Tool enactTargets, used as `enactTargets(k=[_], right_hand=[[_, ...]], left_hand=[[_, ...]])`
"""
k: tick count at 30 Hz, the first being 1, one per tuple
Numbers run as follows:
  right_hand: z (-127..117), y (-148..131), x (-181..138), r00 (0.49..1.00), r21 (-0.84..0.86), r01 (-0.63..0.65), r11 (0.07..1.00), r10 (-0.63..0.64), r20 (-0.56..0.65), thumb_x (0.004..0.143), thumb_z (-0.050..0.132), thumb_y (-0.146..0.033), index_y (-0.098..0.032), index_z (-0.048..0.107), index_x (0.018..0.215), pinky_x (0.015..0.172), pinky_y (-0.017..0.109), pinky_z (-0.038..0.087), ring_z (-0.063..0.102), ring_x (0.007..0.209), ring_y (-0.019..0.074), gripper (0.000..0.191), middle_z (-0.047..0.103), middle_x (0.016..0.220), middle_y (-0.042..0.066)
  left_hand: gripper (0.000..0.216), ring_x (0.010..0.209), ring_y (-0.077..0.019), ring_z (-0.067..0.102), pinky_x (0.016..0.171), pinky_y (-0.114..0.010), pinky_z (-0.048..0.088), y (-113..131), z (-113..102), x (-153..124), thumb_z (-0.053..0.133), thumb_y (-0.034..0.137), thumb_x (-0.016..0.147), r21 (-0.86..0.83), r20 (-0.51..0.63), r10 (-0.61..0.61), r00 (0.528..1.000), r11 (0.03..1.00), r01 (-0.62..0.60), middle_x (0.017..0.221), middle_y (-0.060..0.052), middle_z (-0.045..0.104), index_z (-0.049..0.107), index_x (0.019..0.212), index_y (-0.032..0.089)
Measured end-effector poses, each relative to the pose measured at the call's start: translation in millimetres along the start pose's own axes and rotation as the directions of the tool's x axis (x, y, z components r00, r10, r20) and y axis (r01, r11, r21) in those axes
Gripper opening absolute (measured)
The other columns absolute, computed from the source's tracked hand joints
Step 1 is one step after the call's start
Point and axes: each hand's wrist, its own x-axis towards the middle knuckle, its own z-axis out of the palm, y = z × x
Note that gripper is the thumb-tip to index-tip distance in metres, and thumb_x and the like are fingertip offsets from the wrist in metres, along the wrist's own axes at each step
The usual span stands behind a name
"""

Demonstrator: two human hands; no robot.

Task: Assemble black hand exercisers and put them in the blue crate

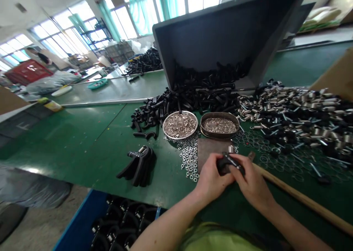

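Right of lower center, your left hand (211,177) and right hand (253,180) both pinch 1 black part (228,159) between them, its long axis sloping down rightward.

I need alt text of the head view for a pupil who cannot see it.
A person's left hand and right hand hold a black part over a green table, beside a wooden handle, with piled black pieces and a tipped bin behind.
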Motion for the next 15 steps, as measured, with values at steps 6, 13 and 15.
enactTargets(k=[6,13,15], right_hand=[[0,12,29,0.985,-0.169,0.024,0.985,0.006,0.174,0.091,0.042,-0.042,-0.024,0.058,0.095,0.059,0.029,0.048,0.067,0.068,0.0205,0.025,0.07,0.081,0.002],[9,25,31,0.962,-0.491,0.139,0.86,0.001,0.273,0.09,0.04,-0.038,-0.027,0.061,0.087,0.045,0.028,0.038,0.066,0.058,0.0215,0.024,0.071,0.075,-0.001],[11,24,30,0.964,-0.486,0.131,0.864,0.004,0.266,0.09,0.04,-0.038,-0.027,0.062,0.086,0.044,0.028,0.037,0.066,0.059,0.0218,0.025,0.071,0.074,0.0]], left_hand=[[0.024,0.101,-0.018,0.061,0.091,-0.028,0.044,5,-127,28,0.052,0.024,0.085,0.627,0.139,0.069,0.988,0.766,-0.141,0.109,-0.005,0.067,0.065,0.104,0.021],[0.023,0.097,-0.0232,0.06,0.084,-0.029,0.043,-41,-265,85,0.065,0.006,0.06,0.893,-0.246,-0.191,0.95,0.337,0.299,0.092,-0.007,0.069,0.067,0.079,0.019],[0.024,0.096,-0.0224,0.059,0.082,-0.027,0.043,-51,-269,89,0.067,0.005,0.055,0.891,-0.266,-0.206,0.942,0.321,0.322,0.089,-0.006,0.068,0.064,0.074,0.02]])
